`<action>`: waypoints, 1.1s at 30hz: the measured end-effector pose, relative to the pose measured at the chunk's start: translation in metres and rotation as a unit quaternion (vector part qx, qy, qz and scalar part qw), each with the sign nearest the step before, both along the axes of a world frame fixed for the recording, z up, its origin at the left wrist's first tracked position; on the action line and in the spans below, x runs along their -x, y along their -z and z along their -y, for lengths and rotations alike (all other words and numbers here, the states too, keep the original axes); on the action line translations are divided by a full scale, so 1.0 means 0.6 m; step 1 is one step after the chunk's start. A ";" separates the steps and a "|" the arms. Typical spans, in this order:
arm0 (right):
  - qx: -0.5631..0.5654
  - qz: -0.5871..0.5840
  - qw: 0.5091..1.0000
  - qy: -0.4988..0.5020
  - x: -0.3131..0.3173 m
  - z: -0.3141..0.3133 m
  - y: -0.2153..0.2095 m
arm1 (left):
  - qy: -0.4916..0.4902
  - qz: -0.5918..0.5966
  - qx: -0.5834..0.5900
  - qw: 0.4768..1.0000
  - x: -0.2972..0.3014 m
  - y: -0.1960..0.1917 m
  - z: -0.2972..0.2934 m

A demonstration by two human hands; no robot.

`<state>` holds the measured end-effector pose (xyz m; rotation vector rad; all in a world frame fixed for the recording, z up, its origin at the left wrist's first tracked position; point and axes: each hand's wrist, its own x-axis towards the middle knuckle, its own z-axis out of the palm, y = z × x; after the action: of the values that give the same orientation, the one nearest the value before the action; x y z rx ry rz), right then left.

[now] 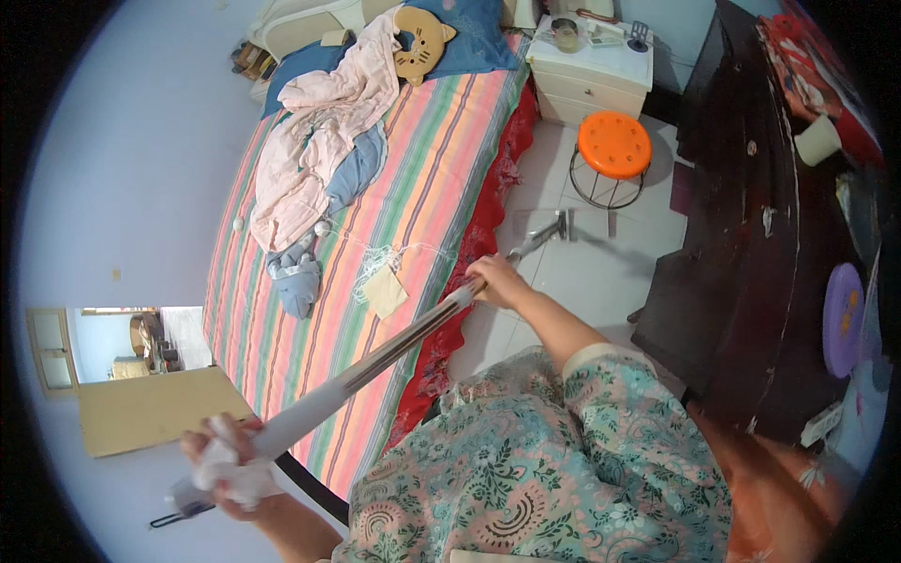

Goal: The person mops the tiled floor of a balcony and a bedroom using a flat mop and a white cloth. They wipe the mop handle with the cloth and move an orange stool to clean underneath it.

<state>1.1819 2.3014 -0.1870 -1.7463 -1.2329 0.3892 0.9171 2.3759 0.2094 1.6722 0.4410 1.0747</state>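
Observation:
A long-handled floor mop (pixel 361 368) with a white and metallic pole slants across the view from the lower left to the tiled floor. My left hand (pixel 230 469) is closed round the upper end of the pole, with a crumpled white cloth or tissue (pixel 235 472) between palm and pole. Farther down, my right hand (pixel 500 281) wraps round the pole beside the bed's red skirt. The grey joint (pixel 560 226) of the mop is near the floor in front of the orange stool (pixel 615 146); its head is pale and hard to make out against the tiles.
To the left stands a bed (pixel 441 159) with a striped sheet, a rumpled pink blanket (pixel 328 131) and a cat-faced cushion (pixel 422 45). A white nightstand (pixel 589 83) is at the back. Dark furniture (pixel 741 216) lines the right, with a purple oval object (pixel 844 319) by it.

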 end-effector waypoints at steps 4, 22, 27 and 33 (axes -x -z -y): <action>-0.005 -0.087 0.989 0.123 0.038 -0.010 0.058 | 0.156 -0.054 -0.015 0.986 0.002 0.050 -0.003; 0.132 -0.020 0.990 0.049 0.539 -0.052 -0.070 | 0.219 0.008 0.046 0.975 0.431 -0.063 -0.205; 0.017 -0.031 0.981 0.191 0.453 -0.067 -0.067 | 0.031 0.005 -0.089 0.996 0.384 -0.036 -0.166; -0.051 -0.031 0.947 0.316 0.270 -0.042 0.025 | 0.239 -0.221 -0.049 0.944 0.213 0.102 -0.128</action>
<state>1.0197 2.3269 -0.2018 -1.9079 -0.5813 -0.0018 0.7896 2.4527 0.1481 1.9812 0.2421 0.3668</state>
